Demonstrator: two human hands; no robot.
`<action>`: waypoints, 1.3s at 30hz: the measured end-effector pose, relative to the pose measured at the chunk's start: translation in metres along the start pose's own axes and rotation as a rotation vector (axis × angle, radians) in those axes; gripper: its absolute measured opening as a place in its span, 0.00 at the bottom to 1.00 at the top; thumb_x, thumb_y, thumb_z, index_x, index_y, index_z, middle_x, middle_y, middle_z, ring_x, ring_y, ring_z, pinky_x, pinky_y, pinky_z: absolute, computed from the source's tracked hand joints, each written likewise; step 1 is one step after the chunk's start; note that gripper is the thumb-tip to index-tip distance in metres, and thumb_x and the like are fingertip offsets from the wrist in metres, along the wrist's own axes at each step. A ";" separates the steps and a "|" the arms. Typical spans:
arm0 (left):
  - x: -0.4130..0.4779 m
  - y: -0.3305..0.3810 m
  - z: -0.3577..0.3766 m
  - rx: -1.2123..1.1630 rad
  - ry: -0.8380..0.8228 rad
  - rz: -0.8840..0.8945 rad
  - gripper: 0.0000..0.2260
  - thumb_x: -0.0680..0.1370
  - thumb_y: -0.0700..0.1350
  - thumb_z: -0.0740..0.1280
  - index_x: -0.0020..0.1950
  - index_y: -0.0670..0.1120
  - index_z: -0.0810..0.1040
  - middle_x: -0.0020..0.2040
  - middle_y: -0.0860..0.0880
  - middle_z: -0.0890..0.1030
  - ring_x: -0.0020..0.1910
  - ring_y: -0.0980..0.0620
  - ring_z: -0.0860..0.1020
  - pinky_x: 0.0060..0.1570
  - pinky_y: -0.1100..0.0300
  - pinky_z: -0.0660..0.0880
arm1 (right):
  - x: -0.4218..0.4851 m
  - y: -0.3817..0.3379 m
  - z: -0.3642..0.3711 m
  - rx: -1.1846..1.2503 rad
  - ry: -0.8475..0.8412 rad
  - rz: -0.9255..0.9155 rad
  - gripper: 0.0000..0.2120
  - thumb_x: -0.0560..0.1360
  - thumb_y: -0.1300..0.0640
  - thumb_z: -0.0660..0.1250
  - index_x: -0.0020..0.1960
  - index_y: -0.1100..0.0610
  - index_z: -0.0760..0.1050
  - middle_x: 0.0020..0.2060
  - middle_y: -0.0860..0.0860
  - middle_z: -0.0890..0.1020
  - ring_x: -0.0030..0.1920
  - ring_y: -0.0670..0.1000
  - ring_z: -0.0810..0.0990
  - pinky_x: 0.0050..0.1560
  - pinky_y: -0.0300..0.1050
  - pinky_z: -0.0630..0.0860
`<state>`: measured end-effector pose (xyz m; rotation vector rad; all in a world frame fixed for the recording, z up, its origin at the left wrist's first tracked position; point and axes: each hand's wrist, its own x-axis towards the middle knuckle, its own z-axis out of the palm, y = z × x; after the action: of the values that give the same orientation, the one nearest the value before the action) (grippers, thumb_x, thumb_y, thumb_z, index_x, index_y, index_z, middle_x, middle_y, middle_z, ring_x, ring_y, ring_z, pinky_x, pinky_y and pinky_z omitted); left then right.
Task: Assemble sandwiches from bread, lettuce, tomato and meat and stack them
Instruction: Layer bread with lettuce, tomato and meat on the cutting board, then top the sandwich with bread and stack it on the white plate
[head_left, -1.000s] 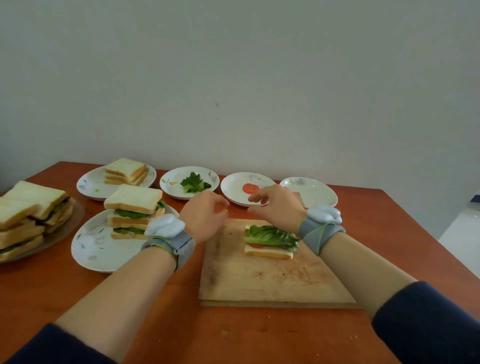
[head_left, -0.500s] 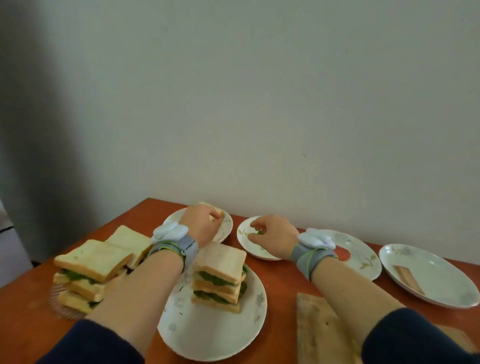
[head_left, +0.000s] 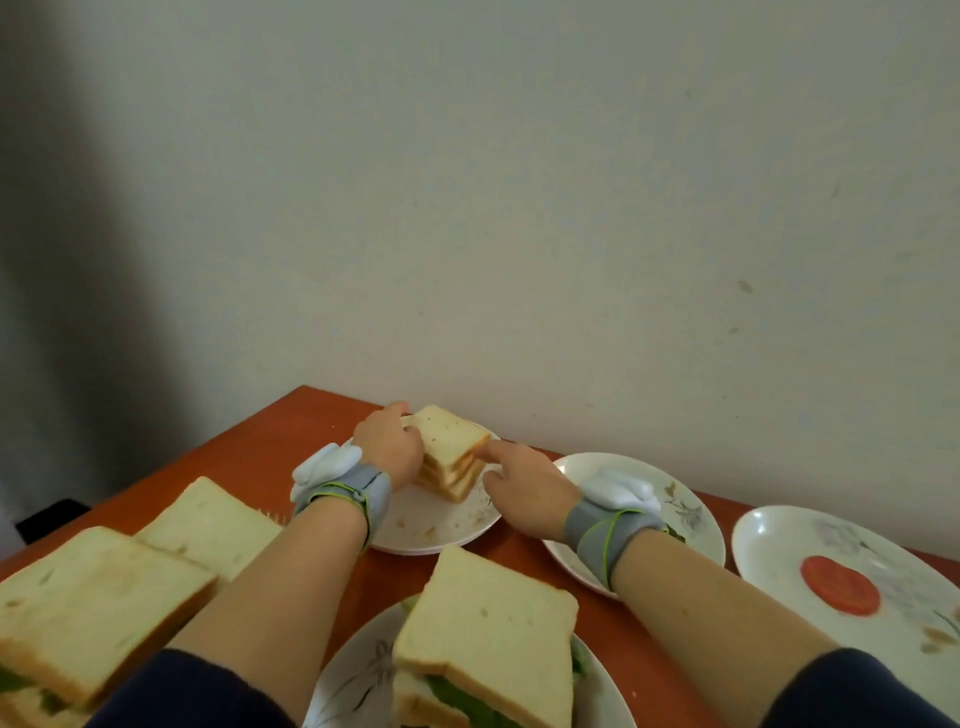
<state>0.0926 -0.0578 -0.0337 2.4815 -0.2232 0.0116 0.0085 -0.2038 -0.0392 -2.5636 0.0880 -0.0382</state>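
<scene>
Step in hand: taking one slice off the bread stack (head_left: 452, 470), likely for the next sandwich.
Where: the stack sits on a white plate (head_left: 415, 525) at the far side of the tabletop (head_left: 249, 457), close to the wall.
Doing it well: free only the top slice (head_left: 447, 434), lift it level from both edges, and keep the soft bread below from dragging or tearing.
Left hand (head_left: 389, 449): reached forward, fingers curled round the stack's left side.
Right hand (head_left: 524, 488): index finger and thumb pinch the right corner, apparently of the top slice; how many slices they catch is too small to tell.
Nearby: a finished sandwich (head_left: 488, 623) lies between the forearms.
</scene>
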 end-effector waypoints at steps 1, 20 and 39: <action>0.004 0.000 0.002 -0.010 -0.005 -0.006 0.21 0.81 0.41 0.55 0.75 0.44 0.62 0.73 0.40 0.66 0.71 0.40 0.64 0.67 0.53 0.62 | 0.004 0.001 0.003 0.000 0.001 0.003 0.22 0.79 0.60 0.54 0.72 0.52 0.66 0.68 0.57 0.71 0.67 0.58 0.70 0.67 0.49 0.67; -0.089 0.061 -0.032 -0.415 0.112 0.098 0.17 0.76 0.42 0.66 0.64 0.46 0.75 0.60 0.45 0.78 0.57 0.47 0.76 0.51 0.61 0.69 | -0.087 -0.015 -0.062 0.577 0.273 0.182 0.13 0.76 0.62 0.62 0.59 0.56 0.78 0.46 0.52 0.81 0.41 0.49 0.78 0.52 0.46 0.78; -0.333 0.152 0.044 -0.608 -0.422 0.251 0.09 0.73 0.44 0.72 0.53 0.45 0.81 0.42 0.54 0.81 0.46 0.52 0.80 0.49 0.60 0.75 | -0.366 0.085 -0.104 0.645 0.576 0.368 0.03 0.73 0.67 0.68 0.41 0.61 0.78 0.34 0.54 0.80 0.33 0.51 0.79 0.41 0.44 0.80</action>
<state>-0.2619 -0.1503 0.0022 1.8137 -0.6155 -0.4154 -0.3663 -0.3051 -0.0012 -1.7935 0.6492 -0.5662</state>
